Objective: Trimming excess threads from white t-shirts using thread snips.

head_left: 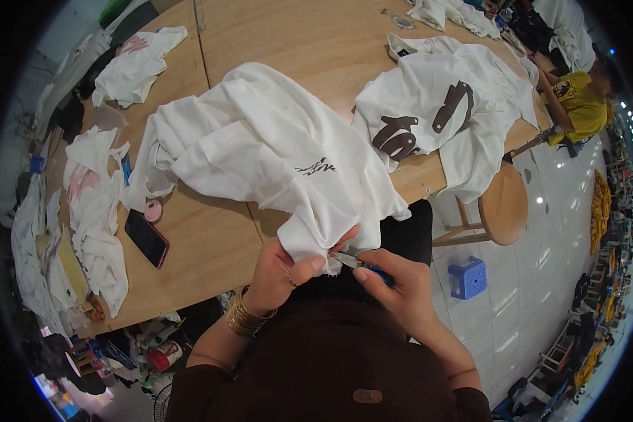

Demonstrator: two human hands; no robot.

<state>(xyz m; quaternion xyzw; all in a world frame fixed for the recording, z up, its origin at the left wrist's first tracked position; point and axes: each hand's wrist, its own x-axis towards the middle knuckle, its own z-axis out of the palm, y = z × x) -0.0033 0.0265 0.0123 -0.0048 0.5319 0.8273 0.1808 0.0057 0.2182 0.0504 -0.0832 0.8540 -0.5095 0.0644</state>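
A white garment with small dark lettering lies rumpled over the near table edge. My left hand, with a ring and several gold bangles at the wrist, is closed on its hanging edge, the thumb pressing the cloth. In my right hand is a small pair of blue-handled thread snips, whose metal blades point left and meet the cloth at my left fingertips. Whether the blades are apart or together I cannot tell. Part of the handle is hidden by my fingers.
Another white garment with dark brown print lies to the right. At left are a phone, a small pink round object and crumpled white cloths. A wooden stool, a blue plastic stool and a person in yellow are at right.
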